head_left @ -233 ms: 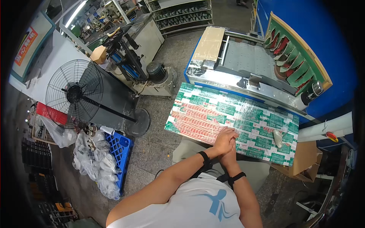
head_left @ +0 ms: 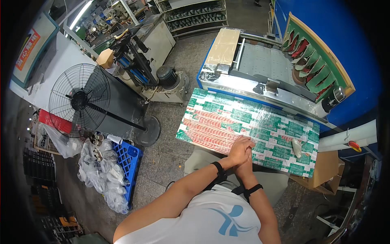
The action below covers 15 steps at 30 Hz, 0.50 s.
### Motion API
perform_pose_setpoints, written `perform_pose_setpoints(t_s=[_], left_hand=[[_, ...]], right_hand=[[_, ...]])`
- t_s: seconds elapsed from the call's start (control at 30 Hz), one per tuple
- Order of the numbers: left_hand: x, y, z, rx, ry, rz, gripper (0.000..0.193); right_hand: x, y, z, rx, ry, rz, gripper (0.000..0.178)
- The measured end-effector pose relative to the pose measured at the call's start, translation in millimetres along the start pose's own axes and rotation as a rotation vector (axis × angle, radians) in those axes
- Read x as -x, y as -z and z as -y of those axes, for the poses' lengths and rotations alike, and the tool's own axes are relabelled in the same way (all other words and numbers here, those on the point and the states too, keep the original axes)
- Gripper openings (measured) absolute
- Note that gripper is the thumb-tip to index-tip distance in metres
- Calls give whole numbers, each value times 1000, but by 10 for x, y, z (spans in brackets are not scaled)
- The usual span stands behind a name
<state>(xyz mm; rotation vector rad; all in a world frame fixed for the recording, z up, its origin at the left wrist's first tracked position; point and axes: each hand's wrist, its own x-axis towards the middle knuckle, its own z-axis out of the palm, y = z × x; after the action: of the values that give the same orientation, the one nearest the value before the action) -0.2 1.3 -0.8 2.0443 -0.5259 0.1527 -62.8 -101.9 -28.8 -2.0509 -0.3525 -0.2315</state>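
Observation:
My two hands meet at the near edge of a work table (head_left: pixel 260 126) whose top is covered in green, white and red printed tape. My left hand (head_left: pixel 239 149) lies folded over my right hand (head_left: pixel 244 166), its fingers bent together across it. The right hand's fingers are mostly hidden underneath. No object shows in either hand. To the right of them on the tabletop lies a small pale, wrapped item (head_left: pixel 297 148); its kind is unclear.
Beyond the table stands a blue machine with a grey conveyor bed (head_left: pixel 264 61) and red and green pieces in a rack (head_left: pixel 310 65). Left are a standing fan (head_left: pixel 79 100) and a blue pallet (head_left: pixel 131 156) with clear plastic bags (head_left: pixel 107 175). A cardboard box (head_left: pixel 325 171) sits at right.
My hands have stayed where they were. My white shirt front has shifted slightly, and a person's legs at the far back have moved.

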Motion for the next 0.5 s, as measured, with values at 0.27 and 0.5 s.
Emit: perform_pose_setpoints(t_s=[0.27,0.5], left_hand=[[-15,12,-45,0,13,2,27],[-16,16,-47,2,6,-5,26]], right_hand=[[-19,15,30,93,18,-9,65],[-36,13,-20,190,101,19,65]])
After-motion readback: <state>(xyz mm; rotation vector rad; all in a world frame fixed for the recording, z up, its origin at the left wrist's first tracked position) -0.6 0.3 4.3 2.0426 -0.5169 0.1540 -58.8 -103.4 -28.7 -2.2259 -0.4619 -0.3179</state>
